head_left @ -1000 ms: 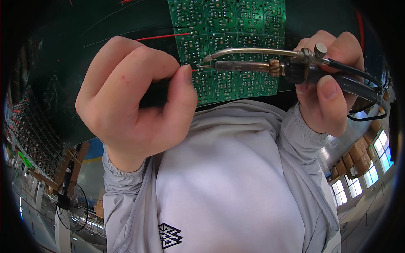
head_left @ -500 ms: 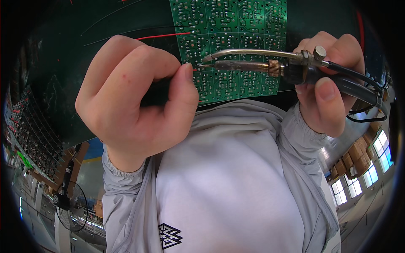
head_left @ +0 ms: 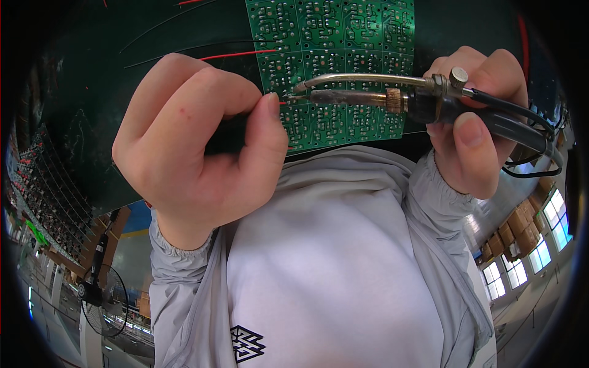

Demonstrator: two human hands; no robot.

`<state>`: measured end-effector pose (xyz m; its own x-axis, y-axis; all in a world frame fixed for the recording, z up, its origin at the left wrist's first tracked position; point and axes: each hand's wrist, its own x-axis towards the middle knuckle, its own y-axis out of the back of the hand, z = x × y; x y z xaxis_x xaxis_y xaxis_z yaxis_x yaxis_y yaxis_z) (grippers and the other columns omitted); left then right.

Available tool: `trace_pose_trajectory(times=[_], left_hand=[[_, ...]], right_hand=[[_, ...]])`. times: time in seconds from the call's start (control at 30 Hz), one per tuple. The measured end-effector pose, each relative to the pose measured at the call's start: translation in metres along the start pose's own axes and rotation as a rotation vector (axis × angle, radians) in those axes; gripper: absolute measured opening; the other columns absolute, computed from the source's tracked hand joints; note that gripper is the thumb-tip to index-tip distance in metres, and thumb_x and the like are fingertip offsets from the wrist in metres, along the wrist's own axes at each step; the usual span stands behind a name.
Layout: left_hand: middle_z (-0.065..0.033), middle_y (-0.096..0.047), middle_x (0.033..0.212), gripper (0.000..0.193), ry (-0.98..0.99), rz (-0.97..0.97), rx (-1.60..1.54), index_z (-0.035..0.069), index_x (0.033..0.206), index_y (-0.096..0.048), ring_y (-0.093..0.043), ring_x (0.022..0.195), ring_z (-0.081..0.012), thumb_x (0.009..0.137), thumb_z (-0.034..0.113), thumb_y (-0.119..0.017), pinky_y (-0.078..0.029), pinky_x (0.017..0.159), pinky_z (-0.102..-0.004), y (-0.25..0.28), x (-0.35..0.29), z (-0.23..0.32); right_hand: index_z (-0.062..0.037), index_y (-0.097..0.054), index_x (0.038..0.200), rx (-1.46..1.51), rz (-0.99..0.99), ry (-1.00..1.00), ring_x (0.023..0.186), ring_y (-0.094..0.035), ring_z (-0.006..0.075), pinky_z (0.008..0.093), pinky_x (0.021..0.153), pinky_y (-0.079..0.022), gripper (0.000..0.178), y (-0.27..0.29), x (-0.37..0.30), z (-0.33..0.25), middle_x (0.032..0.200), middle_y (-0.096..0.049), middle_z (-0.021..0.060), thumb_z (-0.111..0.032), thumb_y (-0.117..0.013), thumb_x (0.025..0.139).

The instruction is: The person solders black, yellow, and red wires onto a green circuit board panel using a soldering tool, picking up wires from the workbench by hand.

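My left hand [head_left: 202,141] pinches a red wire [head_left: 283,103] between thumb and forefinger, at the left edge of a green circuit board panel [head_left: 325,58]. Only the wire's short end shows past the fingertips. Wrapped round the black handle of a soldering iron [head_left: 356,97], my right hand [head_left: 478,122] points it leftward. A thin bent metal tube [head_left: 368,77] is clamped along the iron, and its end lies close to the iron's tip. That tip is over the board, just right of the pinched wire end; whether they touch I cannot tell.
Another red wire [head_left: 239,54] and black wires [head_left: 165,56] run left from the panel over the dark green work surface [head_left: 80,122]. Rows of small parts [head_left: 52,184] stand at the left edge. Black cables [head_left: 546,141] trail from the iron. A fan [head_left: 104,300] is at lower left.
The iron and my right hand have shifted very slightly left. My left hand keeps its pinch almost in place.
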<state>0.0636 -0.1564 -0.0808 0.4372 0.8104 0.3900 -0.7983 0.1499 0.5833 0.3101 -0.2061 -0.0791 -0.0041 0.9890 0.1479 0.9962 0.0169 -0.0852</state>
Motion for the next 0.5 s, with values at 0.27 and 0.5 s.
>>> trace_pose_trajectory(times=[0.27, 0.5], left_hand=[[-0.0037, -0.054, 0.066, 0.011, 0.010, -0.002, 0.007, 0.001, 0.072, -0.061, -0.049, 0.056, -0.0117, 0.072, -0.003, -0.071, -0.033, 0.048, -0.0224, -0.003, 0.000, 0.000], [-0.0037, -0.054, 0.066, 0.011, 0.004, 0.004, 0.001, 0.001, 0.072, -0.061, -0.049, 0.056, -0.0117, 0.072, -0.003, -0.071, -0.033, 0.048, -0.0222, -0.002, 0.000, 0.001]], right_hand=[[-0.0063, -0.047, 0.095, 0.008, -0.020, -0.014, 0.063, -0.049, 0.0101, 0.0200, 0.051, -0.039, 0.029, 0.004, 0.001, 0.002, 0.080, -0.052, 0.0084, -0.019, -0.069, 0.081], [-0.0057, -0.046, 0.095, 0.085, -0.041, 0.034, 0.064, -0.049, 0.0142, 0.0231, 0.056, -0.042, 0.025, 0.011, 0.000, 0.004, 0.081, -0.052, 0.0104, -0.017, -0.064, 0.081]])
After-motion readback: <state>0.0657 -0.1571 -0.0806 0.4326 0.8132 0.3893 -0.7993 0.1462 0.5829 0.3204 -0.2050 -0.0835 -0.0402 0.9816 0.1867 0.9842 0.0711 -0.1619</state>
